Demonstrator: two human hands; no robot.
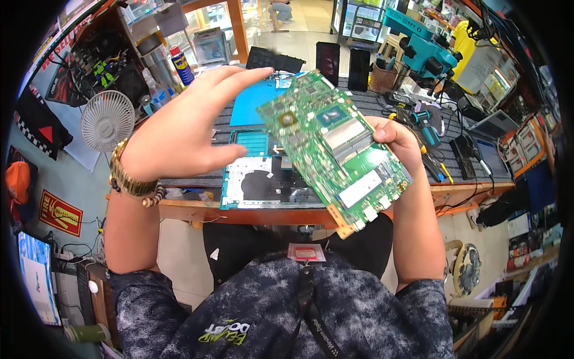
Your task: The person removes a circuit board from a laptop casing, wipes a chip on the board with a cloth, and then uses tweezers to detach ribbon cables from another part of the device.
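My right hand (397, 140) grips a green laptop motherboard (308, 152) by its right edge, thumb on the upper face. The board is tilted and raised over the front of the bench, with a chip, a silver-covered slot area and ports along its lower edge in sight. To the left of the board, my left hand (185, 125) hovers with its fingers apart, holding nothing. A gold watch and a beaded bracelet circle that wrist. Below the board lies an opened laptop case (248, 185) with a teal edge, partly hidden by the board.
A blue mat (248, 107) lies behind the case. Two dark phones (327, 60) stand at the back. Screwdrivers (442, 170) and tools lie on the right, below a teal microscope (421, 51). A white fan (107, 119) and a spray can (181, 66) are on the left.
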